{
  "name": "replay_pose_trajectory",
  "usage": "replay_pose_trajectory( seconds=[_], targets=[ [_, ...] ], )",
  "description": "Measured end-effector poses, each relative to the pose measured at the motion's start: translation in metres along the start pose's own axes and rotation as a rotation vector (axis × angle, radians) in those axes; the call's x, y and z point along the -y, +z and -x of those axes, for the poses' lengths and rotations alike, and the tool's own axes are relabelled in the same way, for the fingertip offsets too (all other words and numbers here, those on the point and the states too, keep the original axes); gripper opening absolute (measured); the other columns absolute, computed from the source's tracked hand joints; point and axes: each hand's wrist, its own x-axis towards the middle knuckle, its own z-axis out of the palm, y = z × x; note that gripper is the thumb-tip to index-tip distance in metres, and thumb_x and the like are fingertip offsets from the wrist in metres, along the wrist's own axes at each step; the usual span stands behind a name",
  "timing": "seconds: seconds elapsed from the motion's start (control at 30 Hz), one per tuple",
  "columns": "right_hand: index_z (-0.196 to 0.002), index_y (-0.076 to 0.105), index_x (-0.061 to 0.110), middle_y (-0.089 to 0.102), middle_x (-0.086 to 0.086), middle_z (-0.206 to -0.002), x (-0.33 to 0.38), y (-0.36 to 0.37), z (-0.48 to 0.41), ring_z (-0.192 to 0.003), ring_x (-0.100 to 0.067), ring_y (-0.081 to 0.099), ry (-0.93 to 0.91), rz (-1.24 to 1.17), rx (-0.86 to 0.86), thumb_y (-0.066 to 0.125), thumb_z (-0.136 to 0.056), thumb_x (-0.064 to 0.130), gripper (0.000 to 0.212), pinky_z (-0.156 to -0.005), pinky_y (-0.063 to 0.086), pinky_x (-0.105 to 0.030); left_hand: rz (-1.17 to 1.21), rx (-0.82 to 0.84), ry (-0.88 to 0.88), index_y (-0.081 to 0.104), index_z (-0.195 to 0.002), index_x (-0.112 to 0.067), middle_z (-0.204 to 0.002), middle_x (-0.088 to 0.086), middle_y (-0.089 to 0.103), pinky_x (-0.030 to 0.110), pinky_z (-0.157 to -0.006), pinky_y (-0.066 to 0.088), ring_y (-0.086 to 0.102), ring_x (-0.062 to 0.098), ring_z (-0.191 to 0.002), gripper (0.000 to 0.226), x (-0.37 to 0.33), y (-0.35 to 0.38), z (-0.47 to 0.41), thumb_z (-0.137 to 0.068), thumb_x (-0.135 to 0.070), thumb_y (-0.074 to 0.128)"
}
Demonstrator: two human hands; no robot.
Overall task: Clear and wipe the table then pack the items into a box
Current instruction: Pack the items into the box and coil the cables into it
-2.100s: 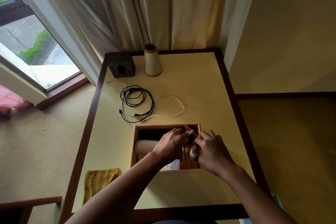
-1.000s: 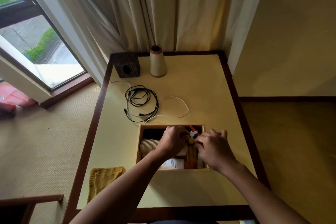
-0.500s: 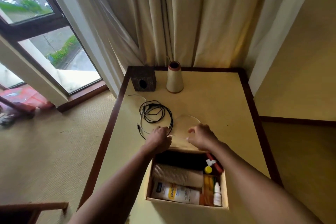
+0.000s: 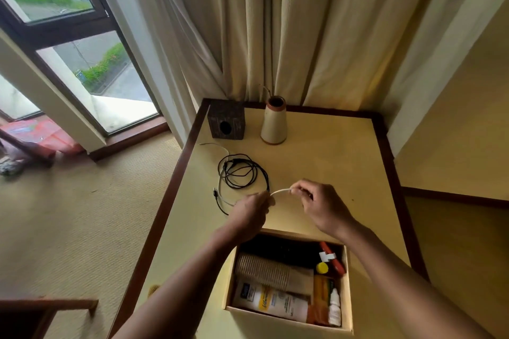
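An open cardboard box (image 4: 347, 278) stands on the cream table (image 4: 330, 162) near its front edge, holding a stack of paper cups, a tube, small bottles and a red tool. Beyond the box, my left hand (image 4: 252, 213) and my right hand (image 4: 321, 205) each pinch an end of a short arc of white cable (image 4: 281, 191), lifted just off the table. A coiled black cable (image 4: 242, 173) lies to the left of my hands, with more white cable running under it.
A dark cube with a round hole (image 4: 227, 122) and a cream cone-shaped vase (image 4: 274, 124) stand at the table's far edge by the curtains. A corner of yellow cloth (image 4: 153, 289) shows by my left forearm. A window and carpeted floor lie to the left.
Both hands left the inside of the box, reached forward over its far wall and took hold of the white cable. The camera tilted up and closer.
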Motion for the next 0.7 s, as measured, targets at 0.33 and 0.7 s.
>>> replay_pose_trajectory(
  seconds=[0.33,0.7],
  targets=[
    [-0.118,0.072,0.011,0.075,-0.002,-0.106,0.088,-0.096,0.018,-0.092,-0.011,0.071,-0.511,0.191,-0.529,0.06,-0.102,0.022,0.022,-0.075,0.061,-0.031,0.87,-0.073,0.079,0.062,-0.102,-0.004,-0.061,-0.004,0.034,0.031,-0.046,0.021,0.027,0.01,-0.05,0.023,-0.072,-0.087,0.057,-0.108,-0.018,0.046],
    [-0.092,0.069,0.016,0.055,0.007,-0.054,0.154,-0.128,0.019,-0.045,-0.012,0.051,-0.366,-0.106,-0.614,0.053,-0.102,0.04,0.03,-0.04,0.035,-0.017,1.33,0.442,0.505,0.055,-0.097,-0.005,-0.076,0.01,0.056,0.044,-0.078,0.05,0.06,0.026,-0.076,0.021,-0.173,-0.195,0.082,-0.103,-0.009,0.035]
  ],
)
